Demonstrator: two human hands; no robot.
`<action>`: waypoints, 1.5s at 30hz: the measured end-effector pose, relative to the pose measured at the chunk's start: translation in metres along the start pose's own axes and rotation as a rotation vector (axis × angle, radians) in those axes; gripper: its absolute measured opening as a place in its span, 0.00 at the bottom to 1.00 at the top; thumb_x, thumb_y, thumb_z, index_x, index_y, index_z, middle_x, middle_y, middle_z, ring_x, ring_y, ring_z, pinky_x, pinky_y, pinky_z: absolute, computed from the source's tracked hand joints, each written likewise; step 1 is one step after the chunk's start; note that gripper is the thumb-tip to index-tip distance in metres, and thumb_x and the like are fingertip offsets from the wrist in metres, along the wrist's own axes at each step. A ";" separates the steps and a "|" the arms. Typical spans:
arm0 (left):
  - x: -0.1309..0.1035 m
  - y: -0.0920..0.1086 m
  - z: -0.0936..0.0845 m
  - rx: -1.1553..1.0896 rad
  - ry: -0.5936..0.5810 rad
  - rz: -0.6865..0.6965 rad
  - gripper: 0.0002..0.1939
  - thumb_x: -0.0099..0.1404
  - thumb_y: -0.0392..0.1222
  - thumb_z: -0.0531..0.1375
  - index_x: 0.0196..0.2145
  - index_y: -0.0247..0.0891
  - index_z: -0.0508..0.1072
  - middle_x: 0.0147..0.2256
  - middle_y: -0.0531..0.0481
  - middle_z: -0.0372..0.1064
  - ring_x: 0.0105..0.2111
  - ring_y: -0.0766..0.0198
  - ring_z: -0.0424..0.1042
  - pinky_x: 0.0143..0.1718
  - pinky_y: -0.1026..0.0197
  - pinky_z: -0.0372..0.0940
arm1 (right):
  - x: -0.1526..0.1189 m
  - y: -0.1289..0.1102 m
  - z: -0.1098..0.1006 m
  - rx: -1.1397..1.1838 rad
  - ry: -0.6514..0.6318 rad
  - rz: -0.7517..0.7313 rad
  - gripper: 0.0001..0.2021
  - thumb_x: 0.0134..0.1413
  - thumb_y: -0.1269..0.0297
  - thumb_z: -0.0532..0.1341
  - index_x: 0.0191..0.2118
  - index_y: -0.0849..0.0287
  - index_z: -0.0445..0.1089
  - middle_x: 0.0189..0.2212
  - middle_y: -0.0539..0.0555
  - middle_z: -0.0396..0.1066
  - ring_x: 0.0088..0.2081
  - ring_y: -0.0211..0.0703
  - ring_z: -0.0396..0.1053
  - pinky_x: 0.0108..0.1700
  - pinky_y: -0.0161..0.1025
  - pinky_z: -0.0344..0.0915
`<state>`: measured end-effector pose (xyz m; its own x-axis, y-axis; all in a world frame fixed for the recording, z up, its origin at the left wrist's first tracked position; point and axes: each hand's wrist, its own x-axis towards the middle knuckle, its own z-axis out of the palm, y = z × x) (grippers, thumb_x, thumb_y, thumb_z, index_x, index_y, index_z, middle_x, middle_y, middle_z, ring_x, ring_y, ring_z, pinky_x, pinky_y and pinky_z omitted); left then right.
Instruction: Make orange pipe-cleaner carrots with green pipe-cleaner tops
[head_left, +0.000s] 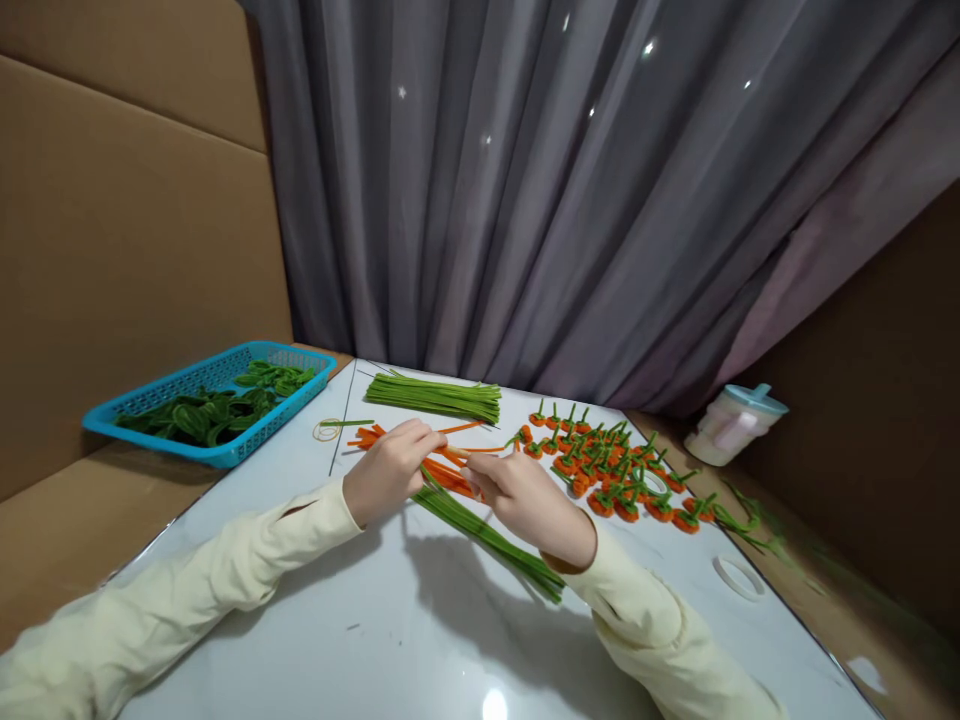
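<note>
Over the middle of the white tabletop, my left hand (394, 468) is closed with its fingertips pinched on an orange pipe cleaner (454, 453). Facing it, my right hand (521, 497) also pinches that piece, thumb and fingers together. Exactly how the strand bends between the fingertips is hard to make out. Beneath both hands lie loose orange pipe cleaners (448, 478), partly covered by the fingers. A bundle of green pipe cleaners (499, 540) runs from under my hands toward the lower right.
Farther back lies a thicker green pipe-cleaner bundle (431, 395). Several small orange pumpkins with green stems (600, 460) stand at right, near a white tape roll (739, 577). A blue basket (225, 455) holds green leaf shapes at left. A lidded cup (735, 425) stands far right.
</note>
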<state>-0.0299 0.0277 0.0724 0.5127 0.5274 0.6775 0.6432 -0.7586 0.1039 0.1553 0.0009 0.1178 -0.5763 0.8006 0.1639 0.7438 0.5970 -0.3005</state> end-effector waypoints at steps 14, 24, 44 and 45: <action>0.017 0.018 -0.024 -1.207 -0.303 -0.627 0.10 0.60 0.43 0.52 0.28 0.32 0.65 0.16 0.57 0.53 0.18 0.72 0.51 0.22 0.67 0.48 | 0.012 0.033 -0.004 -0.082 0.221 0.011 0.09 0.49 0.73 0.49 0.22 0.58 0.61 0.15 0.47 0.59 0.19 0.35 0.54 0.25 0.31 0.45; 0.014 0.013 -0.003 -1.206 0.143 -0.846 0.08 0.57 0.41 0.54 0.28 0.31 0.65 0.18 0.56 0.55 0.18 0.72 0.53 0.21 0.69 0.50 | 0.013 0.001 0.041 -0.143 0.104 0.104 0.08 0.44 0.77 0.51 0.28 0.59 0.64 0.20 0.50 0.66 0.23 0.37 0.60 0.26 0.32 0.44; 0.010 0.016 -0.017 -0.384 -0.034 -0.139 0.15 0.53 0.25 0.46 0.30 0.33 0.70 0.22 0.51 0.64 0.22 0.69 0.61 0.25 0.67 0.56 | -0.003 0.010 -0.006 -0.418 0.108 -0.027 0.10 0.42 0.76 0.51 0.29 0.58 0.66 0.19 0.51 0.67 0.20 0.35 0.57 0.24 0.34 0.37; 0.012 0.016 -0.021 -0.468 -0.091 -0.221 0.13 0.55 0.28 0.47 0.29 0.33 0.70 0.20 0.52 0.63 0.21 0.69 0.60 0.23 0.68 0.55 | -0.002 0.013 -0.007 -0.392 0.106 -0.042 0.09 0.42 0.76 0.51 0.29 0.58 0.65 0.19 0.51 0.67 0.20 0.35 0.58 0.24 0.34 0.38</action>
<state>-0.0252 0.0137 0.0978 0.4545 0.7095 0.5386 0.4289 -0.7043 0.5657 0.1689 0.0076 0.1204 -0.5858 0.7640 0.2704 0.8051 0.5868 0.0861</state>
